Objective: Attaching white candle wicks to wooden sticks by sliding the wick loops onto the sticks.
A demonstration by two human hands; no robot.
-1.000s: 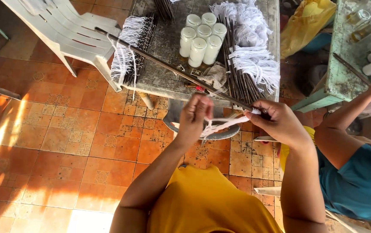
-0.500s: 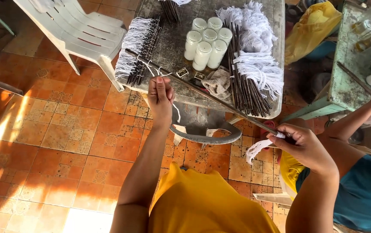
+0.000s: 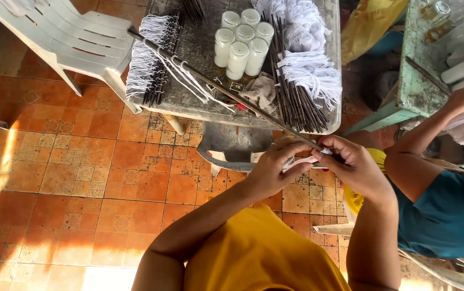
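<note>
My left hand [image 3: 275, 170] and my right hand [image 3: 353, 164] meet just below the table's near edge. Both pinch a bunch of white strings [image 3: 303, 161] stretched between them. The near end of a long thin dark rod [image 3: 226, 89] sits at my right hand's fingertips; the rod runs diagonally up-left across the grey table [image 3: 199, 110], with a few white strings tied along it. Whether my right hand also grips the rod I cannot tell.
On the table stand several white jar candles [image 3: 241, 46], bundles of dark rods with white strings at left [image 3: 153, 59] and right [image 3: 307, 81]. A white plastic chair [image 3: 64, 32] stands at left. Another person in a teal shirt [image 3: 447, 215] works at a green table [image 3: 420, 81] on the right.
My left hand came down from the rod on the table to meet my right hand. My right hand rose from lower right, and the strings are now stretched between both.
</note>
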